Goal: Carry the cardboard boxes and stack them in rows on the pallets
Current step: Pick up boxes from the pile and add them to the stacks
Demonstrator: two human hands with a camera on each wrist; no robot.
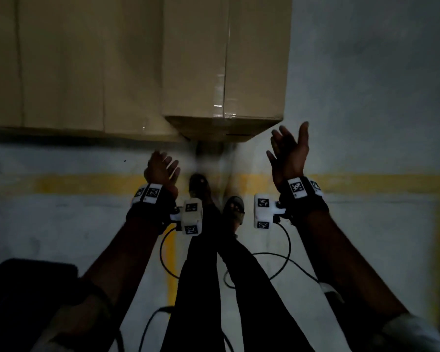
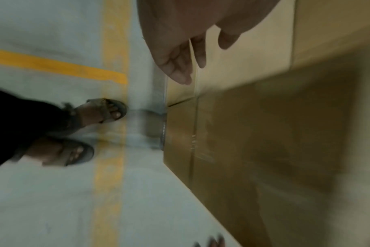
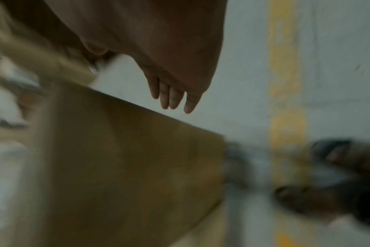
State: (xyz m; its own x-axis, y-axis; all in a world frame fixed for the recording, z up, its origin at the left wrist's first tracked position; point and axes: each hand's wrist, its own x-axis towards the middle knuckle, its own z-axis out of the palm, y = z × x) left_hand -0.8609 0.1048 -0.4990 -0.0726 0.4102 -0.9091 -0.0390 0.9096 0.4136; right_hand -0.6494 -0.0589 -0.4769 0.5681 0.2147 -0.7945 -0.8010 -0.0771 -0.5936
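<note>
left hand (image 1: 161, 167) and right hand (image 1: 288, 148): both released, empty, flanking taped cardboard box (image 1: 224, 59). stiff, bulky, probably weighty; grip beneath opposite bottom edges.

Dim, underexposed views with heavy motion blur

Glare streaks the tape on the cardboard box (image 1: 224, 59) at 12 o'clock; both wrist views smear, worst toward 6 o'clock.

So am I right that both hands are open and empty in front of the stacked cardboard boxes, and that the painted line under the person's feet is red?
Not quite: the painted line on the floor is yellow, not red, as the head view shows. The rest stands: the left hand and the right hand are open and empty, just short of the stacked cardboard boxes.
</note>
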